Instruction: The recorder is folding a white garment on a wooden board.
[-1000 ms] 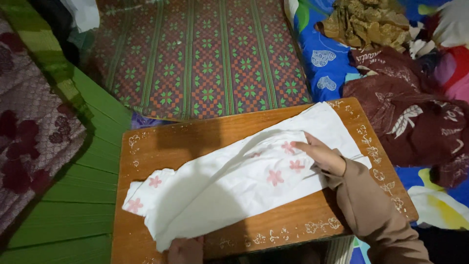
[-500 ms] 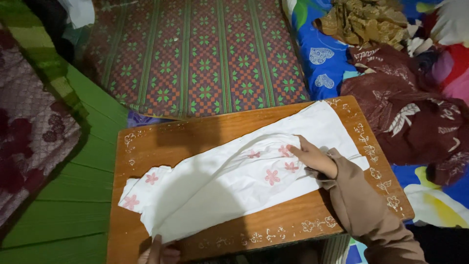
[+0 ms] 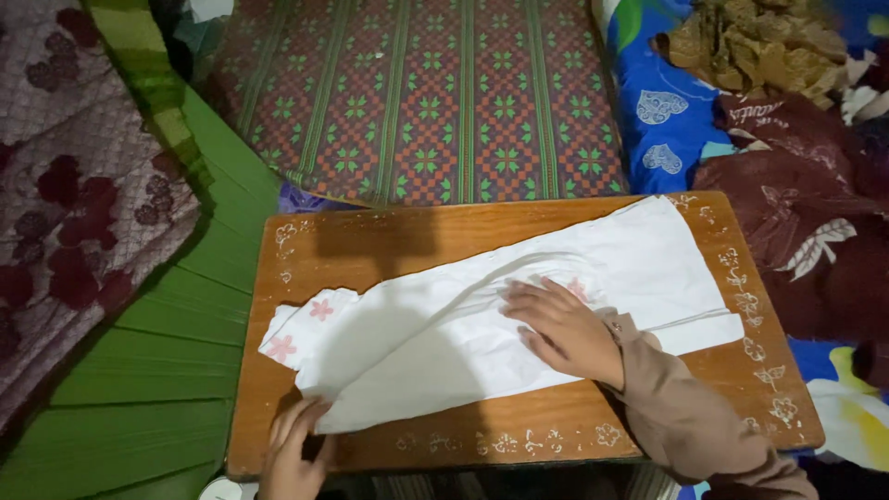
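Note:
A white cloth [image 3: 435,324] with small pink flower prints lies folded lengthwise across a low wooden table [image 3: 389,250] with white floral edging. My right hand [image 3: 560,329], in a brown sleeve, rests flat on the middle of the cloth, fingers spread and pointing left. At the table's near left edge, my left hand [image 3: 292,449] pinches the cloth's near left corner. The cloth's far end reaches the table's right back corner.
Behind the table lies a patterned red and green mat [image 3: 435,93]. A green striped mat [image 3: 167,370] and a maroon flowered quilt [image 3: 74,204] are on the left. Blue bedding [image 3: 667,130] and piled maroon and tan clothes [image 3: 796,176] lie at the right.
My right hand slid left along the cloth toward its middle, covering the pink flowers. My left hand rose further onto the table edge at the cloth's near corner. The view shifted left.

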